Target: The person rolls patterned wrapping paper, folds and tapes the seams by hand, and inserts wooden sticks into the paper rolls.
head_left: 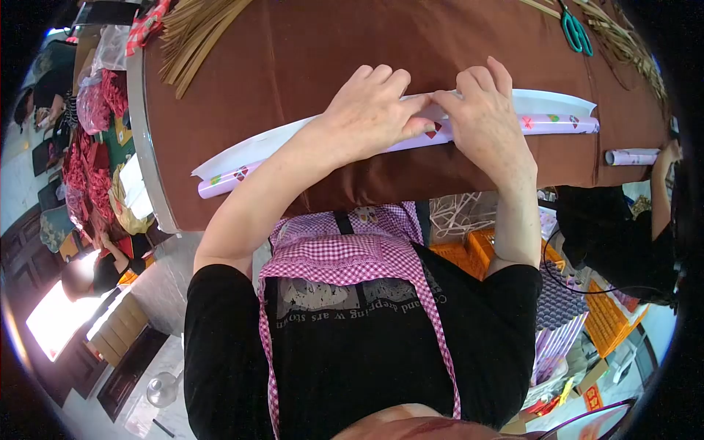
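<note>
A long lilac tube with printed pictures [546, 123] lies across the brown cloth, with a white sheet edge [257, 147] standing up along its far side. My left hand [378, 110] is over the middle of the tube, thumb and fingers bent in a pinch on the sheet edge. Close beside it on the right, my right hand [484, 110] pinches the same edge, its thumb near my left fingertips. The paper between the two hands is partly hidden by my fingers.
Dried flat strips [198, 37] lie at the table's far left. Teal-handled scissors [576, 34] and more strips [623, 44] are at the far right. Another person's hand [669, 155] touches a second lilac roll [632, 157]. Orange crates [612, 319] stand below right.
</note>
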The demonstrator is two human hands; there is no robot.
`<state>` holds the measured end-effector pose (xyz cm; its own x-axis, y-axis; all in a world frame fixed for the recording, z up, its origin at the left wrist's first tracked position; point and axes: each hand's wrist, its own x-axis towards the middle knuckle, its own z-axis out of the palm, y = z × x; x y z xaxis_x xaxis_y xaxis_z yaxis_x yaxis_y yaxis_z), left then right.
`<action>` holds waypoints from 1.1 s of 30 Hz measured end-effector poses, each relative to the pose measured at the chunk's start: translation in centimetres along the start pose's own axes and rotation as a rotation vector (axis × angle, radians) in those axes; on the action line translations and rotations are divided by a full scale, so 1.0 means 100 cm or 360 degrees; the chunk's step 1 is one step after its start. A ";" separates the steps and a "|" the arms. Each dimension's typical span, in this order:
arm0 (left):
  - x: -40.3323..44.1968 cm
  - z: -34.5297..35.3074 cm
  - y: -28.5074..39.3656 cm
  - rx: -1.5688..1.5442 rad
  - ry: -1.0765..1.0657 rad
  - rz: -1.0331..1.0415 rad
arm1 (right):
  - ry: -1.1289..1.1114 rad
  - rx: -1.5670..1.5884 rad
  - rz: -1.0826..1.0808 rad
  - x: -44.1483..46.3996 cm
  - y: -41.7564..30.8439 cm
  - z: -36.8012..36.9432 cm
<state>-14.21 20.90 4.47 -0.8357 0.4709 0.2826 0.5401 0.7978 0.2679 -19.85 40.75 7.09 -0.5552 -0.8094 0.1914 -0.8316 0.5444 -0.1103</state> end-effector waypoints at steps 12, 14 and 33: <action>-0.104 -0.044 0.022 -0.0031 -0.0178 -0.0413 | -0.0060 -0.0099 -0.0026 0.007 -0.023 0.009; -0.118 -0.046 0.015 0.0035 -0.0129 -0.0384 | -0.0074 -0.0139 -0.0037 0.011 -0.037 0.015; -0.140 -0.087 0.011 -0.0043 0.0002 -0.0721 | -0.0047 -0.0181 -0.0161 0.041 -0.107 0.010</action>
<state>-1.02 11.91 8.78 -0.9882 0.0763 0.1325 0.1226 0.9131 0.3889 -13.29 31.38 8.04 -0.4702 -0.8667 0.1668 -0.8772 0.4797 0.0196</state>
